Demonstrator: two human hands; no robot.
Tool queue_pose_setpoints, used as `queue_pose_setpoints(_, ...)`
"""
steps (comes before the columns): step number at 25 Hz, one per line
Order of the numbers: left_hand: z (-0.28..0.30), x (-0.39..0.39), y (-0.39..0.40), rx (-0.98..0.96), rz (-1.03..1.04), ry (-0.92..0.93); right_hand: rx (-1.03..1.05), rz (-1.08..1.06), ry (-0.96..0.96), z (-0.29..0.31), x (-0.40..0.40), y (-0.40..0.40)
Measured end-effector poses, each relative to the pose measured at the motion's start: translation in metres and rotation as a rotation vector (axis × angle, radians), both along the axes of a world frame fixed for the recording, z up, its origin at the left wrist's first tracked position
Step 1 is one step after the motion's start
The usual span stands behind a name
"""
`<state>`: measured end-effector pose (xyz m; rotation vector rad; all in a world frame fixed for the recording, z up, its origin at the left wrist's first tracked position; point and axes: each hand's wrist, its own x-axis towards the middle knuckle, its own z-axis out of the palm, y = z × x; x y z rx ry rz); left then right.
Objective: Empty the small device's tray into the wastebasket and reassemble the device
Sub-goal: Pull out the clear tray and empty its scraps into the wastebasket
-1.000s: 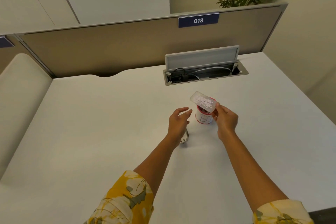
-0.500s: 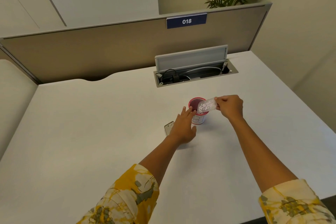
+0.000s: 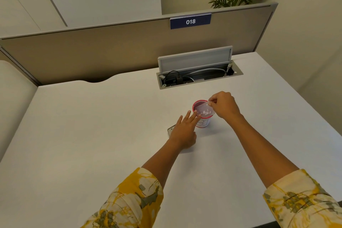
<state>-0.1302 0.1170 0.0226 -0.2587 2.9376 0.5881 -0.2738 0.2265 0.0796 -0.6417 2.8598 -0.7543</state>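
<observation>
Two hands: both over the white desk (image 3: 92, 135)
Right hand (image 3: 224, 105): pinches the clear tray (image 3: 204, 110) – tilted above the red-rimmed wastebasket (image 3: 203, 123)
Left hand (image 3: 182, 131): fingers spread, holding nothing – tips at the wastebasket's rim
Device (image 3: 171, 129): mostly hidden beneath the left hand

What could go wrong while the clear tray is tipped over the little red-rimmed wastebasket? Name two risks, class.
1. The wastebasket is small and light-looking; the left hand only touches its side with fingertips, so it might tip.
2. The right hand pinches the tray by one end, and white bits remain inside; they could spill onto the desk.
</observation>
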Motion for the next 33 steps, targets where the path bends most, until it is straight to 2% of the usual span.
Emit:
queue_pose_setpoints(4,-0.005,-0.001,-0.003,-0.035,-0.012,0.017,0.007,0.139,0.166,-0.001,0.006,0.009)
queue_pose_setpoints(8,-0.007,-0.002,-0.007,-0.062,-0.027,0.017,-0.009,0.244,0.178,-0.008,0.012,0.013)
queue_pose_setpoints(14,-0.009,-0.005,-0.008,-0.064,-0.022,-0.001,-0.118,0.27,0.284,-0.011,0.017,0.021)
queue_pose_setpoints(19,-0.008,-0.005,-0.009,-0.059,-0.017,-0.005,-0.123,0.251,0.5,-0.019,0.023,0.026)
queue_pose_setpoints(22,-0.006,-0.006,-0.009,-0.05,-0.015,-0.006,-0.119,0.207,0.461,-0.023,0.028,0.024)
queue_pose_setpoints(24,-0.005,-0.005,-0.008,-0.047,-0.007,-0.007,-0.121,0.241,0.501,-0.031,0.029,0.025)
queue_pose_setpoints(27,-0.005,-0.004,-0.008,-0.035,-0.003,0.0,-0.099,0.198,0.407,-0.035,0.033,0.025)
queue_pose_setpoints(31,-0.003,-0.002,-0.005,0.0,0.032,-0.004,-0.157,0.184,0.433,-0.04,0.034,0.026)
queue_pose_setpoints(33,-0.002,-0.001,-0.005,0.01,0.031,-0.004,-0.144,0.16,0.38,-0.039,0.035,0.024)
